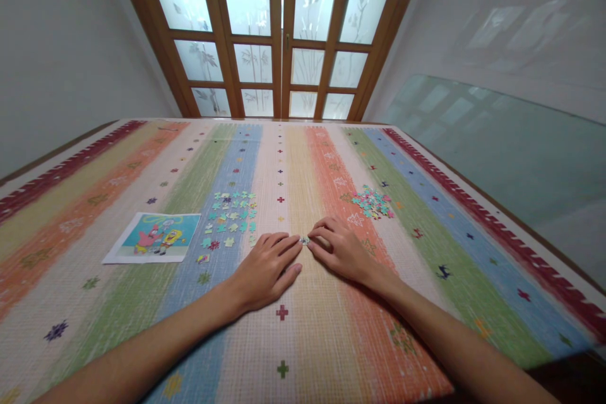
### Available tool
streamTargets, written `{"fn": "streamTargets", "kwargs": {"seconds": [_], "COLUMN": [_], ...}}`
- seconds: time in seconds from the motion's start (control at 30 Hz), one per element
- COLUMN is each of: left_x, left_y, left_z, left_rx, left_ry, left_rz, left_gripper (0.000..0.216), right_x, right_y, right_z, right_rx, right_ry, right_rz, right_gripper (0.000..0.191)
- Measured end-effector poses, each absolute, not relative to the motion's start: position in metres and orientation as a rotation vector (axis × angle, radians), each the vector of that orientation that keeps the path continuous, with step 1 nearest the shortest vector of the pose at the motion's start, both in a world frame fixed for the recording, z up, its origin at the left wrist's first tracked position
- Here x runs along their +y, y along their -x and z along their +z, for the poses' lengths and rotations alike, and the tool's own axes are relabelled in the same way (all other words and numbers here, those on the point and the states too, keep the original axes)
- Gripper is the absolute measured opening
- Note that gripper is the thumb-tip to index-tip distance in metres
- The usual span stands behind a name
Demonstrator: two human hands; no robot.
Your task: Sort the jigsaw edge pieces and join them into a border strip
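Note:
A small jigsaw puzzle piece [305, 240], or a few joined ones, lies on the tablecloth between my hands. My left hand [271, 268] rests palm down with its fingers stretched out, the index fingertip touching the piece's left side. From the right, my right hand [339, 249] has its fingers bent and its fingertips closed at the piece's other edge. Rows of loose puzzle pieces [230, 214] are spread out beyond my left hand. A heap of puzzle pieces [373, 202] lies beyond my right hand. The fingers partly cover the middle piece, so its picture cannot be read.
A printed cartoon picture sheet [158, 238] lies flat at the left. Under everything is a striped tablecloth [303, 341]. Wooden doors with frosted panes [250, 6] stand past the far edge, and a glass panel [497, 145] leans along the right wall.

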State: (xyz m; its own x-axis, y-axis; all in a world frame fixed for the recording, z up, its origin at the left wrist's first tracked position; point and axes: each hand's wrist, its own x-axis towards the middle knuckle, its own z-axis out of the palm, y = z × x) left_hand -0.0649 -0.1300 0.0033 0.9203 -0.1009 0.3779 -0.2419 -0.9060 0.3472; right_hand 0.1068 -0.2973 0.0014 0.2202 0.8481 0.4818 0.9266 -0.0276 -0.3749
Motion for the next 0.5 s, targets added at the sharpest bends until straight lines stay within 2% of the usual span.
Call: {"fn": "streamTargets", "kwargs": {"seconds": [0.5], "left_x": [-0.1303], "left_y": [0.0653], "left_z": [0.0036], "left_rx": [-0.240], "left_ry": [-2.681], "left_rz": [0.490], "left_gripper": [0.038], "right_x": [-0.2980], "right_y": [-0.1035], "right_z": [0.0018], "right_rx": [-1.576], "right_ry": [1.885], "right_rz": [-0.170], "right_gripper": [0.011]}}
